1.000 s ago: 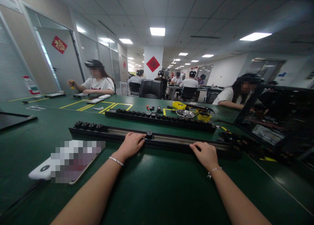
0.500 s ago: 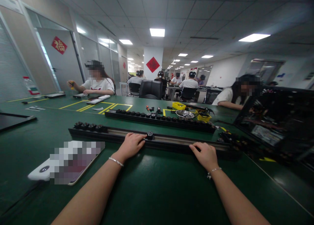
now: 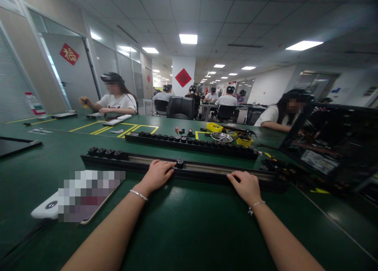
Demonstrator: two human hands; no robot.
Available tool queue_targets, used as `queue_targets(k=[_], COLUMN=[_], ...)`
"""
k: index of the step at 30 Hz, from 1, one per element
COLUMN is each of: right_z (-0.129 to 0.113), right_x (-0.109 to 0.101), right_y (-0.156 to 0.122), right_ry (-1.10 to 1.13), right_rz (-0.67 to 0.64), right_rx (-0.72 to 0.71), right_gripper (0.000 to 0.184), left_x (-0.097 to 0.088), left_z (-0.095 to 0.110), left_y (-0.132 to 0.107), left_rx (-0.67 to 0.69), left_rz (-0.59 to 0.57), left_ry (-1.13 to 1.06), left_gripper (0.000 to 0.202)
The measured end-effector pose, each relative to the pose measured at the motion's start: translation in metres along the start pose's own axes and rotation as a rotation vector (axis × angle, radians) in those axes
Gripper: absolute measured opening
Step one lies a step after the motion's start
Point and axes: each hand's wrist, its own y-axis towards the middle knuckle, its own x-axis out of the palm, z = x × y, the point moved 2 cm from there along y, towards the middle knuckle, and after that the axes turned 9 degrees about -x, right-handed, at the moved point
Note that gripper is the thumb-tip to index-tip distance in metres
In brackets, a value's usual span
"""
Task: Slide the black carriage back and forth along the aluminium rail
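A long black rail point(image 3: 203, 169) lies across the green table point(image 3: 189, 223) in front of me. My left hand point(image 3: 156, 175) rests on its near edge, fingers curled beside a small black socket piece point(image 3: 179, 163) seated on the rail. My right hand point(image 3: 247, 186) lies on the rail's near edge further right, fingers curled over it. Several more black socket pieces point(image 3: 108, 153) sit at the rail's left end.
A second black rail point(image 3: 191, 143) full of sockets lies behind. A white phone point(image 3: 79, 194) lies at my left. Yellow bins point(image 3: 215, 127) and a metal dish point(image 3: 222, 136) stand beyond. A black case point(image 3: 330, 145) is at the right. Other people sit across the table and further back.
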Motion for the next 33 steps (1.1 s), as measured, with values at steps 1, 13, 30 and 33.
queue_targets(k=[1, 13, 30, 33], right_z=[0.000, -0.014, -0.117, -0.133], right_x=[0.000, 0.003, 0.027, 0.031], right_y=[0.000, 0.002, 0.019, 0.024], right_ry=[-0.003, -0.050, 0.155, 0.158], right_rz=[-0.001, 0.106, -0.035, -0.056], right_rx=[0.002, -0.097, -0.302, -0.290], right_gripper=[0.042, 0.027, 0.035, 0.039], left_x=[0.000, 0.000, -0.001, -0.001], left_z=[0.000, 0.001, 0.005, 0.005], left_y=[0.000, 0.000, 0.000, -0.001], left_rx=[0.000, 0.001, 0.001, 0.007], left_rz=[0.001, 0.002, 0.006, 0.006], left_ry=[0.001, 0.007, 0.024, 0.039], left_gripper=[0.034, 0.033, 0.032, 0.033])
